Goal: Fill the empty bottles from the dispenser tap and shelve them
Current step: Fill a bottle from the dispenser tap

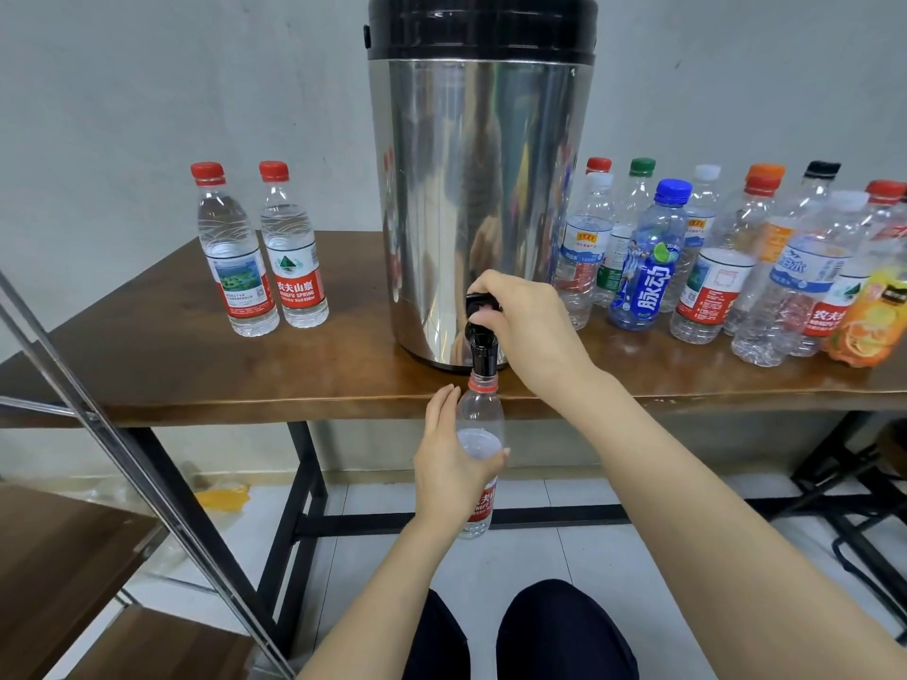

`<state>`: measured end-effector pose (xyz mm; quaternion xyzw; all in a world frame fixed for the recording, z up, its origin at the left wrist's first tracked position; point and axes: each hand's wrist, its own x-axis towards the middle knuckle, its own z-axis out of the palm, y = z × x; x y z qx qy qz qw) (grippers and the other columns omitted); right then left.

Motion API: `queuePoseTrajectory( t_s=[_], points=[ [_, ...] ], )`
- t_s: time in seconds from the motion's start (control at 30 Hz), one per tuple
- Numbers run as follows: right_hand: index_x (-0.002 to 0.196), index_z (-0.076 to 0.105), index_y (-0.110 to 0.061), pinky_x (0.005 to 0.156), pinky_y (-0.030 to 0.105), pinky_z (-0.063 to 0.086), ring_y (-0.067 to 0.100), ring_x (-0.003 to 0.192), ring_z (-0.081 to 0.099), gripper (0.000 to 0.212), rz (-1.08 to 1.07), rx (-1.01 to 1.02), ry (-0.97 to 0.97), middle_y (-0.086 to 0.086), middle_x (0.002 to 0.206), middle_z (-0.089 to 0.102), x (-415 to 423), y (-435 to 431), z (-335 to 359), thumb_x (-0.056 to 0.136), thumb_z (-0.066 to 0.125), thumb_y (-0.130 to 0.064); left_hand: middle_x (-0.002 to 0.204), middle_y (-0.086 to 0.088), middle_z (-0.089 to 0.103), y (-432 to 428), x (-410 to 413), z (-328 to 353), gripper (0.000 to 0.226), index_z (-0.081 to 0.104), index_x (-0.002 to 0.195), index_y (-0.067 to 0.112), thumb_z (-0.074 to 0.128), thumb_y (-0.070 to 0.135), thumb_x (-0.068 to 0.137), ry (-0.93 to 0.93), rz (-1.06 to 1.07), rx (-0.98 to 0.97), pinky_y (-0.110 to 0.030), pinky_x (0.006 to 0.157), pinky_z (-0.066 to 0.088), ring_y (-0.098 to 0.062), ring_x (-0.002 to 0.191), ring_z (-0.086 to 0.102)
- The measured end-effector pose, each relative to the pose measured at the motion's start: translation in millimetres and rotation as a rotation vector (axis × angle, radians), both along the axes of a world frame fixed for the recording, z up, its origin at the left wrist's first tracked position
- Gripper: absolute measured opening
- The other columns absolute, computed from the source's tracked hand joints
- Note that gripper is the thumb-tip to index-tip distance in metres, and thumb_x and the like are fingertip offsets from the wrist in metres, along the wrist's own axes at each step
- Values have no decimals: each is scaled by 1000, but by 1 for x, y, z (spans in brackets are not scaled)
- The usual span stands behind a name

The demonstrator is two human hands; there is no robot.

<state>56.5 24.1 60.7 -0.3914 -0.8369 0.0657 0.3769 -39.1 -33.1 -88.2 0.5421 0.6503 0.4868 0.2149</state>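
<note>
Steel drum-shaped dispenser sits at the worktop's front edge. Its black tap points down into the upright clear red-labelled bottle, held just below that edge. The left grip clasps the bottle's middle, and the right grip squeezes the tap lever directly above.

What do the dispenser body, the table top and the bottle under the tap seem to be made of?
Dispenser body: probably polished stainless steel; its surface gives mirror reflections.
Table top: looks like varnished brown wood, glossy; possibly laminate.
Bottle: clear thin plastic; its walls are see-through.
</note>
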Motion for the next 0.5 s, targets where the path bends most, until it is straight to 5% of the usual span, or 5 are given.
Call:
queuePoseTrajectory(
  t_s=[0.23, 0.5],
  points=[
    [95, 65, -7, 73, 33, 53, 16, 79, 60, 8, 28, 226, 87, 4, 88, 66, 3, -6, -24, 89, 61, -4, 153, 22, 28, 1, -3, -1, 94, 34, 150, 23, 86, 27, 72, 21, 1, -9, -19, 101, 34, -4, 128, 43],
    [89, 67, -4, 62, 41, 55, 26, 75, 62, 28, 56, 393, 77, 8, 81, 66, 11, -14, -40, 90, 44, -20, 153, 22, 28, 2, -5, 1, 95, 34, 150, 23, 86, 30, 72, 56, 10, -23, -23, 103, 37, -6, 129, 44]
  ],
)
